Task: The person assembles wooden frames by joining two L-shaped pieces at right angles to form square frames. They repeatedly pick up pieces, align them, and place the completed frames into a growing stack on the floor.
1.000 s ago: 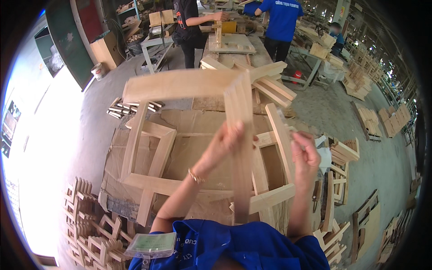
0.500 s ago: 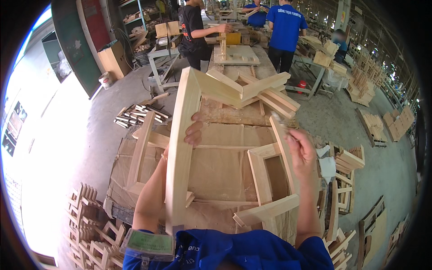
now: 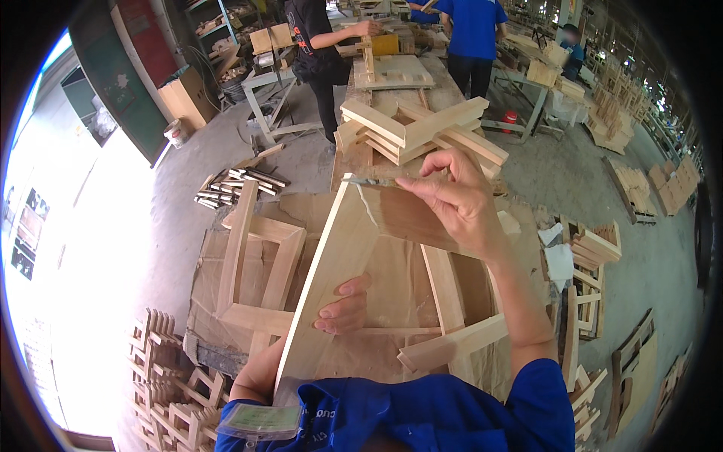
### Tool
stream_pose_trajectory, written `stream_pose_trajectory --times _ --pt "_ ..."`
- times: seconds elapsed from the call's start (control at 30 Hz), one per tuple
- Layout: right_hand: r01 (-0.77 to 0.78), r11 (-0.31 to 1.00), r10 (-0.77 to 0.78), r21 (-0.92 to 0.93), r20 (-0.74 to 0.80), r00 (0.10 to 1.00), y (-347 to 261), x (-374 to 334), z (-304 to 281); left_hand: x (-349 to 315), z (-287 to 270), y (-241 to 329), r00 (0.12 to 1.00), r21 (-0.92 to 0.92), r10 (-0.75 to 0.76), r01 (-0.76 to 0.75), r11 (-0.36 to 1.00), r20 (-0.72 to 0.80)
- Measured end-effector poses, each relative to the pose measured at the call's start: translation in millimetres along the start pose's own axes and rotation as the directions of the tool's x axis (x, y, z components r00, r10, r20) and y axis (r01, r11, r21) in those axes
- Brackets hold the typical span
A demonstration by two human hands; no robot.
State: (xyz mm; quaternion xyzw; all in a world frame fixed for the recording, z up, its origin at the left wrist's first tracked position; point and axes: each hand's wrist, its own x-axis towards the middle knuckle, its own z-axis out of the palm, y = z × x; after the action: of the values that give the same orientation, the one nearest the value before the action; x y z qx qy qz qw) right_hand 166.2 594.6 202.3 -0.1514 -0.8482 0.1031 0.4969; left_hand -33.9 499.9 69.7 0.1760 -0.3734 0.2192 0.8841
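A pale wooden corner piece (image 3: 331, 260) is tilted up in front of me, its two boards meeting at an angle near the top. My left hand (image 3: 343, 305) is closed round the long board's inner edge from behind. A ragged pale line runs down the joint. My right hand (image 3: 456, 197) pinches a slim greyish tool (image 3: 374, 181), whose tip lies at the top corner of the joint; its exact kind is too small to make out. Below, several wooden frame parts (image 3: 282, 264) lie on a brown-paper-covered table (image 3: 207, 282).
More joined wooden pieces (image 3: 425, 135) are stacked at the table's far part. Frame parts are piled on the floor at left (image 3: 169, 384) and right (image 3: 595, 260). Dark-edged strips (image 3: 237, 187) lie on the floor at left. A person in black (image 3: 312, 45) and co-workers in blue (image 3: 473, 38) stand beyond.
My right hand has moved left and up, bringing the tool from the right side onto the joint's corner. The wooden piece has turned and dropped lower, with my left hand still holding it.
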Motion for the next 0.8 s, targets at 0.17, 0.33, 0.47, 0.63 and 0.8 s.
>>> stream_pose_trajectory --times 0.17,0.33,0.47,0.63,0.8 --pt "0.055 0.995 -0.049 -0.084 0.064 0.997 -4 -20 -3 3 3 -5 1.000 0.009 -0.006 0.006 1.000 -0.010" --pt "-0.057 0.996 0.062 -0.075 0.066 0.996 -12 -51 -7 9 5 -6 0.999 0.022 -0.026 0.027 0.999 -0.031" --pt "-0.213 0.968 0.212 0.133 0.020 0.977 -20 -78 -23 14 24 -1 0.984 0.174 0.021 0.011 0.985 -0.179" --pt "-0.541 0.668 0.689 0.511 -0.149 0.710 -24 -140 -53 33 74 5 0.608 0.713 0.476 0.224 0.664 -0.635" --pt "-0.630 0.389 0.916 0.672 -0.214 0.338 -25 -192 -74 43 86 7 0.328 0.535 0.812 0.845 -0.022 -0.484"
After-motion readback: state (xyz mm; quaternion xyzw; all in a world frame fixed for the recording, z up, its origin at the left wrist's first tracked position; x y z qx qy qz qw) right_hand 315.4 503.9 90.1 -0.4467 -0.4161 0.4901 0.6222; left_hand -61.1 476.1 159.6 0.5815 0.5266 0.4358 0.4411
